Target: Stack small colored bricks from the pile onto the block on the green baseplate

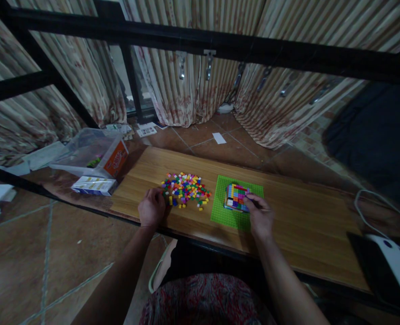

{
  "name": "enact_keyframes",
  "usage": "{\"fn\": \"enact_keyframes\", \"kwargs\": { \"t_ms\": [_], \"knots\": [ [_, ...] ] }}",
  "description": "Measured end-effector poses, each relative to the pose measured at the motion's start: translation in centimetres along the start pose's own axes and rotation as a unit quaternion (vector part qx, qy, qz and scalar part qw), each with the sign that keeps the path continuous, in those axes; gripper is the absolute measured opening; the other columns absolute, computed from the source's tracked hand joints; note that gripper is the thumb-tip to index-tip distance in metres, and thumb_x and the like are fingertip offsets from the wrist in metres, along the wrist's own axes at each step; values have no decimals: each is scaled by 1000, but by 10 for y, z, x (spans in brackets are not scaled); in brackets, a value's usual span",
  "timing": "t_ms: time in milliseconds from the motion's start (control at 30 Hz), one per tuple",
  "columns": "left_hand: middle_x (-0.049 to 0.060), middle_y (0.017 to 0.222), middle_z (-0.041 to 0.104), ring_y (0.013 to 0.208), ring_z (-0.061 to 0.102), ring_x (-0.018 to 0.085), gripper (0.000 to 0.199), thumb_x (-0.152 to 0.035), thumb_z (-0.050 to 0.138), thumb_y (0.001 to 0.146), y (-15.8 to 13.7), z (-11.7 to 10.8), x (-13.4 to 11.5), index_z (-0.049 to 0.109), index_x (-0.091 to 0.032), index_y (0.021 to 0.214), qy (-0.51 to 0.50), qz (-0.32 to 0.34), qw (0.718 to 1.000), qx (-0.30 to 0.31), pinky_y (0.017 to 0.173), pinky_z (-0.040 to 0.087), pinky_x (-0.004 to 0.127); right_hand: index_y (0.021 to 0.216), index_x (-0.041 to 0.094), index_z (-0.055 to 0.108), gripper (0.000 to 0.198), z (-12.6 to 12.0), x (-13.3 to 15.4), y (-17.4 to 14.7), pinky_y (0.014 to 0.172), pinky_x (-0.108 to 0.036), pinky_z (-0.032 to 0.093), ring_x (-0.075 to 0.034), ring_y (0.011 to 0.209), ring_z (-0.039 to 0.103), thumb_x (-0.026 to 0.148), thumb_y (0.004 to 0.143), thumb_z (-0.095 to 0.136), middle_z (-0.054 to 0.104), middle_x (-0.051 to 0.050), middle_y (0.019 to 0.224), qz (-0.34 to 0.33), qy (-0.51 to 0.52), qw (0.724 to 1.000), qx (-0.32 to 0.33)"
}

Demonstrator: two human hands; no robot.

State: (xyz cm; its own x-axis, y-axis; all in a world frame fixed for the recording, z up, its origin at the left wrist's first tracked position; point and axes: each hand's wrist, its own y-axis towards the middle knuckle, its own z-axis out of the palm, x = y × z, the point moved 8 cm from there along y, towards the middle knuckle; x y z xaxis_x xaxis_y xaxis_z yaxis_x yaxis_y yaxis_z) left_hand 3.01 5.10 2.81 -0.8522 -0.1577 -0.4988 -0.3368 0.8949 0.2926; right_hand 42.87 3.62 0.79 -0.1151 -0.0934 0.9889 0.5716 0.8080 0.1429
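Observation:
A green studded baseplate (223,214) lies on the wooden board, bearing a low block of multicoloured toy bricks (235,197). Over the right side of this block is my right hand (261,216), its thumb and fingers pinched together at the top bricks. Whatever sits between those fingertips is too small to make out. To the left of the baseplate spreads a heap of small loose toy bricks (186,187) in many colours. My left hand (152,207) rests at the heap's left edge, fingers curled in, so that anything inside them is hidden.
A clear plastic bin (85,146) with an orange label stands beyond the wooden board's (298,221) left end, behind a small white box (94,185). At the right end lie a white device (391,259) and a cable (369,216). Black metal bars (200,38) cross in front of curtains.

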Motion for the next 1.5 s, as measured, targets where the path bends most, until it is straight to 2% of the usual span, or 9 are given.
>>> {"fn": "enact_keyframes", "kwargs": {
  "t_ms": [200,467,600,800,867,967,1167,1333,1500],
  "knots": [
    [6,91,68,84,64,19,16,-22,50,83,0,1,1,64,-21,90,7,-8,1000,3,68,44,26,74,19,68,25,4,-5,7,67,-32,49,-15,68,61,31,55,78,68,0,76,78,11,997,-6],
    [6,91,68,81,64,19,17,-23,48,84,0,0,2,64,-20,90,6,-8,1000,1,67,43,27,68,19,63,25,8,-9,10,59,-29,49,-13,60,59,30,51,78,65,3,68,104,42,994,-14],
    [6,91,68,81,64,19,18,-23,47,85,0,0,1,64,-21,90,9,-11,1000,12,65,42,27,74,19,67,27,2,-3,7,64,-32,50,-15,65,62,31,53,80,68,1,74,85,55,995,-1],
    [6,94,68,84,64,19,18,-21,47,85,0,1,0,64,-20,91,6,-9,1000,21,69,43,27,79,19,67,23,-19,31,-18,69,-32,49,-16,70,62,35,65,75,67,-1,76,9,42,996,-76],
    [6,93,68,84,64,19,18,-21,47,85,0,2,1,64,-21,90,2,-11,1000,21,70,43,27,81,19,68,21,-9,41,-35,72,-32,49,-16,73,63,36,69,72,68,-2,79,1,15,999,-45],
    [5,92,68,85,64,19,17,-21,48,85,-1,2,2,64,-21,90,-3,-10,1000,20,70,43,27,84,20,68,21,23,48,-64,75,-34,49,-19,79,64,39,76,66,70,-4,83,-11,-42,997,67],
    [6,91,67,86,63,18,17,-18,48,84,-1,2,0,63,-20,90,-1,3,1000,21,71,43,27,96,23,69,22,85,44,-98,76,-35,50,-20,83,64,34,85,52,70,-5,94,-97,-181,950,233],
    [5,90,67,85,63,19,17,-19,48,84,-1,1,0,63,-20,90,-2,5,1000,17,69,43,27,102,24,68,26,114,43,-92,77,-36,47,-22,82,62,23,85,48,67,-6,93,-168,-277,914,246],
    [5,90,67,83,63,18,16,-18,48,84,-1,1,0,63,-20,90,-6,1,1000,13,69,43,26,95,22,66,23,126,37,-90,74,-34,44,-23,81,60,18,86,46,66,-8,92,-161,-376,880,241]
  ]
}}
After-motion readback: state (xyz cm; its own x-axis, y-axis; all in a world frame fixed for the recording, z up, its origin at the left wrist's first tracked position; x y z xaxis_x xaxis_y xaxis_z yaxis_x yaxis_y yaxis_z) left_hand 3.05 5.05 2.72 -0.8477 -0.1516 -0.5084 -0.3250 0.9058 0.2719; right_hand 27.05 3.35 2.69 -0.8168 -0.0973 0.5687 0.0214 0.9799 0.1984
